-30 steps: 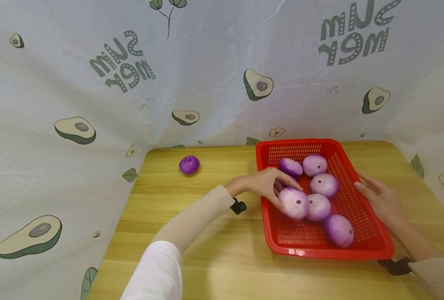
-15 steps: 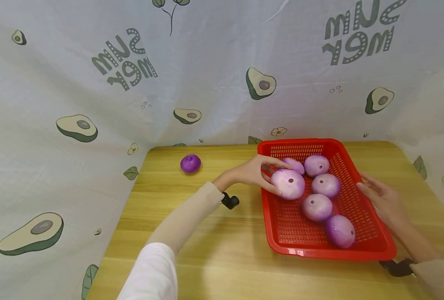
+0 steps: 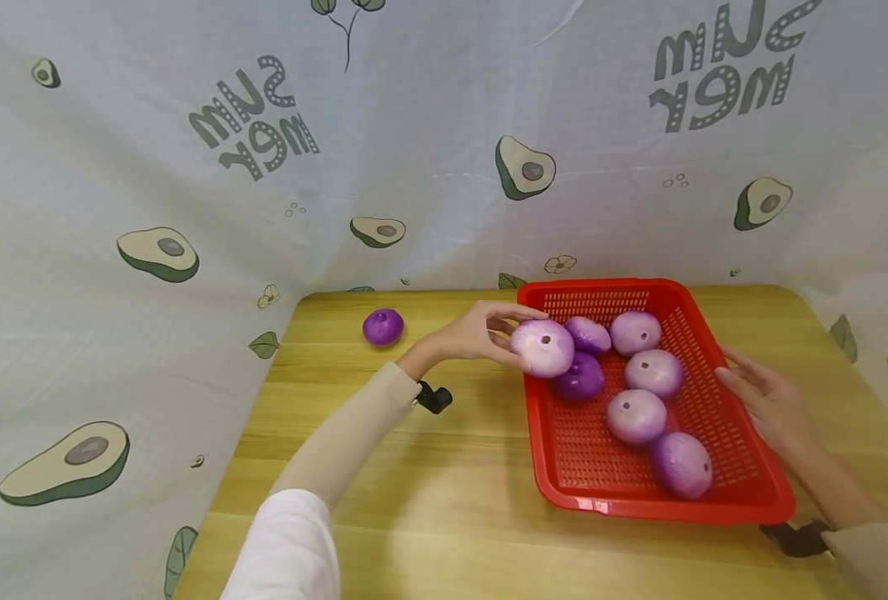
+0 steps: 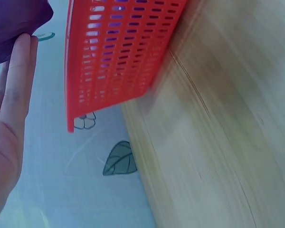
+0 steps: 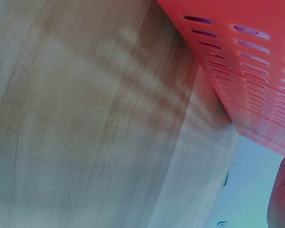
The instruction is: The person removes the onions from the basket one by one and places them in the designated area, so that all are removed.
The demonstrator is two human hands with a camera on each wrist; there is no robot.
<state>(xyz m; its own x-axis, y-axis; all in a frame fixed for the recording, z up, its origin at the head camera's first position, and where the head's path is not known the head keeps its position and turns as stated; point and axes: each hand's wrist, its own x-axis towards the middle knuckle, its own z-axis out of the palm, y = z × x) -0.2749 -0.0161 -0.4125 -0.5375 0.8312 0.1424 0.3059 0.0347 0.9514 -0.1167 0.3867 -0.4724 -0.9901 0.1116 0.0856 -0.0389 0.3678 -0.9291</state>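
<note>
In the head view, my left hand (image 3: 481, 333) grips a pale purple onion (image 3: 543, 348) between thumb and fingers, above the left rim of a red plastic basket (image 3: 661, 507). From the left wrist, that onion (image 4: 16, 26) shows dark against the fingertips, beside the basket's perforated wall (image 4: 118, 61). Several more onions lie in the basket, among them a dark purple onion (image 3: 580, 379) just below the held one. My right hand (image 3: 770, 412) rests against the basket's right rim, its fingers fairly straight. Only a bit of that hand shows in the right wrist view.
A single dark purple onion (image 3: 383, 327) sits at the back left of the wooden table (image 3: 444, 517). Behind the table hangs a white cloth (image 3: 428, 108) printed with avocados. Each wrist wears a small black device.
My left hand has lifted the onion and carried it up and left, from the middle of the basket to its left rim. The dark onion beneath is uncovered. My right hand stays put.
</note>
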